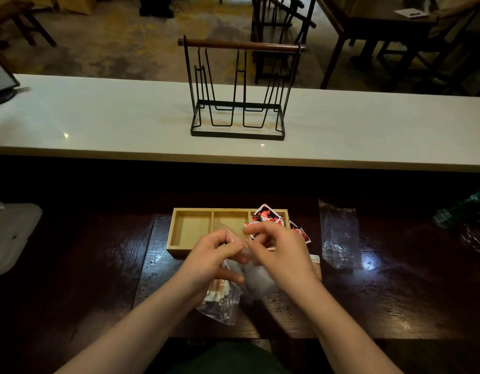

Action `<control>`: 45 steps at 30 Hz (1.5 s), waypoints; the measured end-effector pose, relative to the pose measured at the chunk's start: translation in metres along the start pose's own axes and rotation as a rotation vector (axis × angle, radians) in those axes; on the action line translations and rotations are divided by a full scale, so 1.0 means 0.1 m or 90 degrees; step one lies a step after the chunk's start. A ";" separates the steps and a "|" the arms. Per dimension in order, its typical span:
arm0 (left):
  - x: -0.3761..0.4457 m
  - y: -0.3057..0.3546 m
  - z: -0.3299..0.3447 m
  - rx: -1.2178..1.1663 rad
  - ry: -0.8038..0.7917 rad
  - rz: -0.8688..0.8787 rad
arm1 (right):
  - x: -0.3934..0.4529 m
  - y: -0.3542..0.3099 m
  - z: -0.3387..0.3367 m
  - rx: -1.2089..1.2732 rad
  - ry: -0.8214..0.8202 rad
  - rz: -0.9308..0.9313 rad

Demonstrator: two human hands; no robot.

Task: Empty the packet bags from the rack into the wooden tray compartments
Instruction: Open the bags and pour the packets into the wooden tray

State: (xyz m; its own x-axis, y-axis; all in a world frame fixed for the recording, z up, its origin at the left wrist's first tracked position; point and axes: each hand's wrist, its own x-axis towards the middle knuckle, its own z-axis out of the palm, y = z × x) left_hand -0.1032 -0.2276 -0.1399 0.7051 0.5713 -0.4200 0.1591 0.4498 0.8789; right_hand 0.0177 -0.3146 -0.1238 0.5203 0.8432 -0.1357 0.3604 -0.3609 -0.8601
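Both hands, left (212, 255) & right (280, 252), pinch clear bag (225, 300) w/ brown-white packets; no print legible.

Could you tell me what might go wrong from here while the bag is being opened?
Both hands, left and right, pinch the clear bag at its mouth beside the wooden tray; a sudden tear could scatter its packets over the dark table. The red packets already overflow the right compartment and may slide off.
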 end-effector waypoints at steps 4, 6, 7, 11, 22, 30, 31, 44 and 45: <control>0.00 -0.04 0.04 0.089 0.093 0.013 | -0.06 -0.04 0.09 -0.135 0.026 -0.075; -0.01 -0.07 0.09 0.102 0.122 0.045 | -0.04 -0.05 0.09 -0.116 0.007 -0.051; -0.01 -0.09 0.11 0.111 0.132 0.057 | -0.03 -0.06 0.10 -0.110 0.008 -0.041; -0.01 -0.12 0.23 0.138 0.137 0.049 | 0.01 -0.10 0.14 -0.063 0.045 -0.011; 0.04 -0.07 0.17 0.315 0.109 0.045 | 0.09 -0.02 0.08 0.159 0.005 0.087; 0.06 0.05 0.10 0.639 0.140 0.112 | 0.13 0.05 0.10 0.077 0.007 0.045; 0.05 0.07 0.06 0.652 0.154 0.110 | 0.16 0.07 0.07 0.047 0.039 0.035; 0.02 0.50 -0.02 0.753 0.281 0.133 | 0.14 -0.18 -0.08 -0.306 0.091 -0.281; 0.05 0.50 -0.02 0.747 0.271 0.131 | 0.11 -0.24 -0.02 -0.307 0.022 -0.303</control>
State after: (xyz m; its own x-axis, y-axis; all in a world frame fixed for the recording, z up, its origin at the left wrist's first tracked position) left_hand -0.0934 -0.2012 -0.0983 0.5475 0.8309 -0.0996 0.7422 -0.4271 0.5165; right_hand 0.0166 -0.2974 -0.1038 0.2411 0.9440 0.2253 0.8573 -0.0984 -0.5052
